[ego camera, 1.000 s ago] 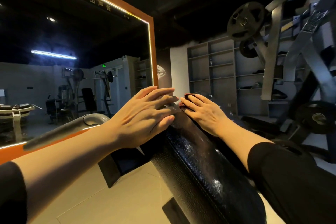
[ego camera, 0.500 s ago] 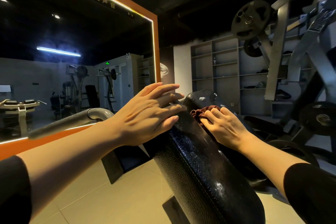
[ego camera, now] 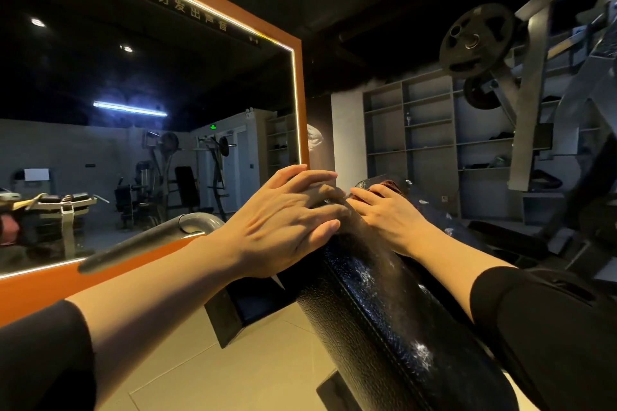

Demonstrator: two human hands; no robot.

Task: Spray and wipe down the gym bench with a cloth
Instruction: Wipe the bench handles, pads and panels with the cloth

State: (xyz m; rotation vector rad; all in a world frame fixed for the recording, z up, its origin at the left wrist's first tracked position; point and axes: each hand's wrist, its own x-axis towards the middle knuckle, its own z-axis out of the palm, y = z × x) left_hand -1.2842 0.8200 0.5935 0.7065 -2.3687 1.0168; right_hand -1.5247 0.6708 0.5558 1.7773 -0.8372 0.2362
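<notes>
The black padded gym bench (ego camera: 377,317) slopes up and away from me, with wet specks on its textured surface. My left hand (ego camera: 283,220) lies flat with straight fingers against the pad's left side near its upper end. On top of the pad, just right of it, my right hand (ego camera: 390,213) presses a dark red cloth (ego camera: 389,184) with flat fingers; only the cloth's far edge shows beyond the fingertips. No spray bottle is in view.
A large orange-framed mirror (ego camera: 302,103) stands on the left, with a grey metal tube (ego camera: 147,240) running in front of it. A weight machine with black plates (ego camera: 477,40) rises on the right. Grey shelves (ego camera: 430,140) line the far wall. Beige floor tiles (ego camera: 207,370) lie below.
My right hand slid the cloth back up the pad toward its top end, close to my left fingertips. My left hand stayed on the pad's side.
</notes>
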